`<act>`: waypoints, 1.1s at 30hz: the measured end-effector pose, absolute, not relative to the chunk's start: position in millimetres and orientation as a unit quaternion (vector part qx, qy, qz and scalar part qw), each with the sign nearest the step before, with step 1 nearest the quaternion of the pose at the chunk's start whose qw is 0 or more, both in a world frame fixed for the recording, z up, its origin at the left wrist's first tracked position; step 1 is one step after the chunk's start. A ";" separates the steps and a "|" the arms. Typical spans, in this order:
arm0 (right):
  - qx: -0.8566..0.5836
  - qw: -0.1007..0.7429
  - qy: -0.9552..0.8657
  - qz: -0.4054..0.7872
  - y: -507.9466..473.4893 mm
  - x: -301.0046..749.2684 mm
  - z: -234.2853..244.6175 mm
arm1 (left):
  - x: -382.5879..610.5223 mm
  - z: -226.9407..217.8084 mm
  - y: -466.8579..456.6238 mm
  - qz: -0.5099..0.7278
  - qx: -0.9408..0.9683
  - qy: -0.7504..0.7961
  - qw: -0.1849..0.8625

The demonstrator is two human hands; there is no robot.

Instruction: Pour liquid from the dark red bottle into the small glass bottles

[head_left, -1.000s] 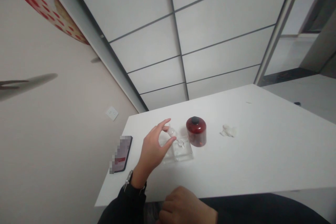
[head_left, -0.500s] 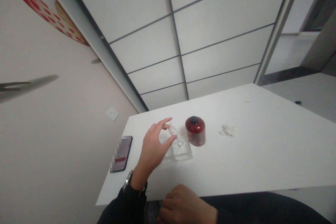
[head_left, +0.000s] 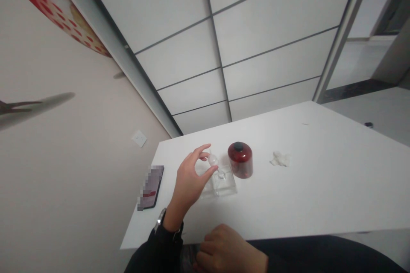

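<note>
My left hand (head_left: 188, 181) is raised over the white table (head_left: 304, 187), with thumb and forefinger pinched on a small clear glass stopper (head_left: 212, 161). Just below and to the right of it lies a clear square glass bottle (head_left: 221, 183). A dark red round jar (head_left: 240, 160) with a black knob stands right behind the bottle. My right hand (head_left: 229, 251) rests low at the table's near edge, fingers curled in; whether it holds anything is hidden.
A dark phone (head_left: 150, 187) lies at the table's left edge. A crumpled white tissue (head_left: 279, 159) sits to the right of the red jar. A beige wall with a socket (head_left: 139, 138) is on the left, white panelled doors behind.
Hardly anything differs. My left hand keeps its pinch on the stopper above the bottle; the view has shifted slightly to the right.
</note>
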State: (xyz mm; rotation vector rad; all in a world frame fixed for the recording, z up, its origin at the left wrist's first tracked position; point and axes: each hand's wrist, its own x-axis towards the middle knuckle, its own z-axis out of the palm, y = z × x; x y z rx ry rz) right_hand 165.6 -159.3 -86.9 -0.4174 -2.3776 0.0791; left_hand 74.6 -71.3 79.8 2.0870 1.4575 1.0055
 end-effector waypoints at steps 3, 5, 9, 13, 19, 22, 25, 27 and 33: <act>-0.166 0.356 -0.919 0.027 -159.5 165.5 -86.7 | 74.7 81.2 -70.6 0.360 0.744 0.521 0.213; -0.166 0.351 -0.921 0.029 -159.5 165.9 -86.4 | 74.8 82.2 -69.8 0.360 0.743 0.521 0.218; -0.163 0.347 -0.923 0.031 -159.7 166.8 -84.8 | 74.8 83.3 -70.2 0.367 0.743 0.515 0.217; -0.167 0.346 -0.923 0.029 -160.0 166.7 -82.9 | 75.9 84.0 -73.3 0.364 0.742 0.523 0.208; -0.170 0.350 -0.921 0.025 -159.7 166.7 -83.9 | 65.0 83.6 -64.5 0.388 0.726 0.501 0.269; -0.167 0.350 -0.921 0.027 -159.5 166.2 -87.4 | 47.1 80.9 -50.1 0.395 0.714 0.506 0.281; -0.166 0.345 -0.923 0.033 -159.0 165.8 -90.2 | 27.6 73.4 -32.3 0.360 0.727 0.534 0.238; -0.165 0.349 -0.922 0.033 -158.7 165.6 -91.1 | 18.3 66.0 -20.2 0.331 0.740 0.551 0.200; -0.171 0.364 -0.915 0.020 -158.5 164.3 -91.2 | 15.2 42.6 9.9 0.276 0.771 0.557 0.138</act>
